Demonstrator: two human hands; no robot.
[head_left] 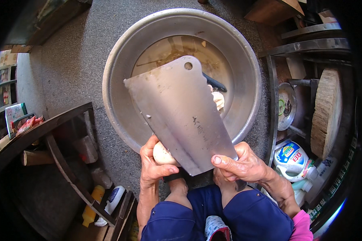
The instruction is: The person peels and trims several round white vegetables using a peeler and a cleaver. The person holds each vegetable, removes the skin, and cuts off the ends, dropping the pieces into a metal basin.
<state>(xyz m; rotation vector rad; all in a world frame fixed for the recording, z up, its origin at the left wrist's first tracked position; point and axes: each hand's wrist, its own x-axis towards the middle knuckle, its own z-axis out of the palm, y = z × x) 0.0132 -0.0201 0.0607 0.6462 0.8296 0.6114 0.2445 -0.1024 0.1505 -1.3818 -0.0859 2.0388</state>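
Observation:
A wide cleaver [181,108] hangs over the near part of a large metal basin [120,52]. My right hand [245,164] is closed round its handle, with the thumb at the base of the blade. In my left hand [155,166] sits a pale, rounded vegetable-like piece [163,154], partly covered by the blade, so its exact kind is unclear. The cleaver's long left edge rests against or just in front of this piece. Shallow cloudy water [181,46] lies in the basin. Behind the blade show a dark handle [215,82] and some whitish pieces [218,100].
At right, a metal-framed rack [309,47] holds a small metal bowl [287,106], a thick wooden chopping block [326,112] and a white detergent jug [291,158]. To the left, a wooden shelf [44,128] bears packets, with a yellow bottle [94,203] and a white bottle [114,199] lower down.

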